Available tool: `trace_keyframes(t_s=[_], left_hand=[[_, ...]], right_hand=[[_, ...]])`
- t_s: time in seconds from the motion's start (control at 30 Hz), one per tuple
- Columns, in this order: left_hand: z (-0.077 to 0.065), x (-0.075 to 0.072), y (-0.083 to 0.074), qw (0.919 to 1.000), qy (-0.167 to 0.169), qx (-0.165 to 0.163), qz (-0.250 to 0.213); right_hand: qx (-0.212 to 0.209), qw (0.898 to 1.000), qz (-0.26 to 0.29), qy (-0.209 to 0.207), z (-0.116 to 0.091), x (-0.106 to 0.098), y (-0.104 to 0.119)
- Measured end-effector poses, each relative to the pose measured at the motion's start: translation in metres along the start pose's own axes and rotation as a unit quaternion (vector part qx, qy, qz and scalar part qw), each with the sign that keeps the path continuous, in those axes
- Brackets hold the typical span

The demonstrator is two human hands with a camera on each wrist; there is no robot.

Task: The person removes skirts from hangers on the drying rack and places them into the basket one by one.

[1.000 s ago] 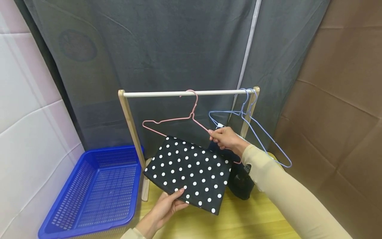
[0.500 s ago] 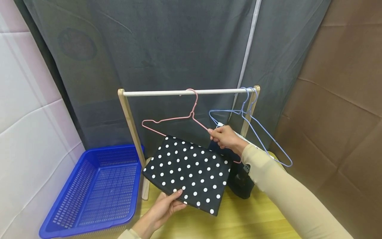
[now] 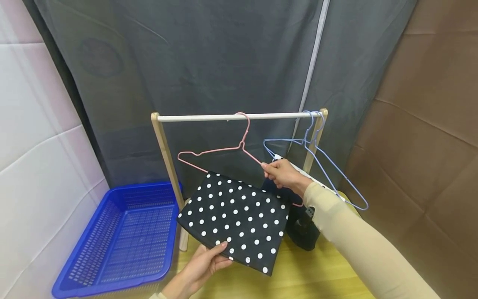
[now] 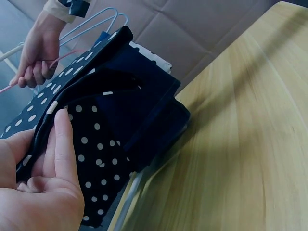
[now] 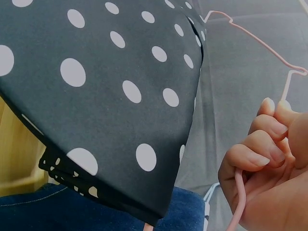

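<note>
A folded black cloth with white polka dots (image 3: 235,220) hangs slanted at the pink hanger (image 3: 216,149), hiding most of its lower bar. The hanger's hook is over the rack's white rail (image 3: 194,118). My left hand (image 3: 203,265) pinches the cloth's lower edge, thumb in front and fingers behind. In the left wrist view those fingers (image 4: 65,149) lie along the inside of the cloth's layers. My right hand (image 3: 284,172) grips the right arm of the pink hanger. The right wrist view shows its fingers (image 5: 255,149) curled round the pink wire, beside the dotted cloth.
Blue hangers (image 3: 328,166) hang at the rail's right end, near the rack's wooden post (image 3: 310,158). Dark blue fabric (image 4: 144,91) hangs behind the dotted cloth. A blue plastic basket (image 3: 112,286) stands left of the rack, by the yellow wooden table (image 3: 310,278).
My left hand and the cloth's lower edge have shifted slightly down and to the left. My right hand keeps its grip on the pink hanger.
</note>
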State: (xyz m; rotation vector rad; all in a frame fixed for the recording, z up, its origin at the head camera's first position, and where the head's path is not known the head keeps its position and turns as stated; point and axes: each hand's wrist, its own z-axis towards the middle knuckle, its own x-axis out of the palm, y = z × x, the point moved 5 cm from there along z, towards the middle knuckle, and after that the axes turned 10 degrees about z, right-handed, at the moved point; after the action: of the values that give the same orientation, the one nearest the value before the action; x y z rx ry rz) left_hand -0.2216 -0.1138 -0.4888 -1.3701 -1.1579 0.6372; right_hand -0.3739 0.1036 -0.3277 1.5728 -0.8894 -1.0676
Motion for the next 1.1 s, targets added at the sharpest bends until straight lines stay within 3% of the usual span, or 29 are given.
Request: trace_keyframes(t_s=[1.1], left_hand=[[0.003, 0.005, -0.005, 0.9999, 0.009, 0.013, 0.006]], right_hand=[[0.0, 1.0, -0.005, 0.008, -0.001, -0.011, -0.004]])
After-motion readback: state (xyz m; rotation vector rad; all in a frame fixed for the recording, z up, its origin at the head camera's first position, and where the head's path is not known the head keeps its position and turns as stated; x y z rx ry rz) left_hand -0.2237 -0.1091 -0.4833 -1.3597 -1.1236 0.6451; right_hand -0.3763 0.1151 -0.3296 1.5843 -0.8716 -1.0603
